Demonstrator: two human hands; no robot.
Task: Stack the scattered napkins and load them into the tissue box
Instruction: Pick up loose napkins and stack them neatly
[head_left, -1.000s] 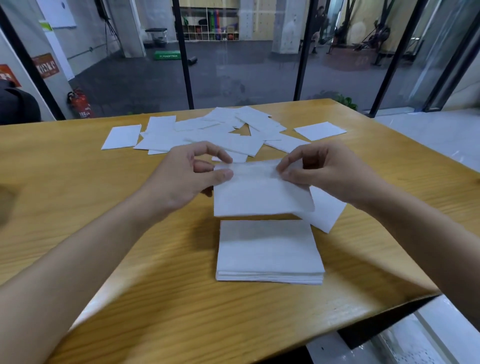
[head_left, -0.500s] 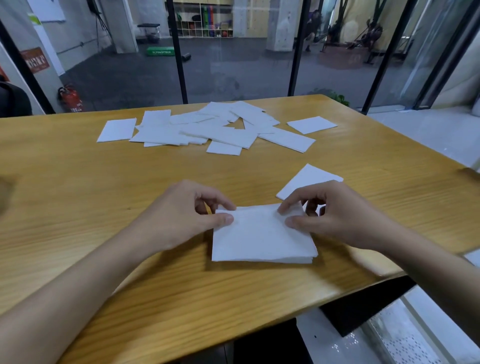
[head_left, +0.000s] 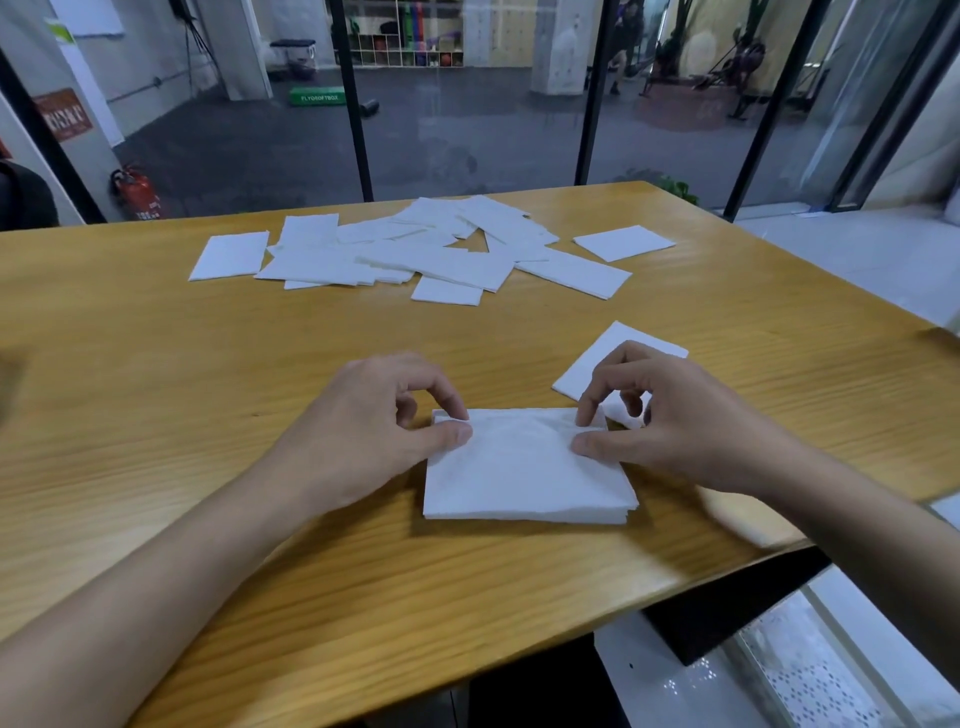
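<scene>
The left hand (head_left: 374, 431) and right hand (head_left: 675, 431) pinch the top napkin (head_left: 524, 467) of the stack (head_left: 524, 514). Loose napkins (head_left: 415, 254) lie at twelve o'clock.

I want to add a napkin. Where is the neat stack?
In the head view, the stack lies centre on the table, between the left hand and right hand pinching its far corners; a single napkin lies just beyond, to the right.

Your left hand (head_left: 379, 431) and right hand (head_left: 675, 421) come down from mid-air to the table. The napkin (head_left: 524, 467) you held aloft a second ago now lies flat atop the stack (head_left: 530, 515), covering it, where half a second ago it was just landing.
</scene>
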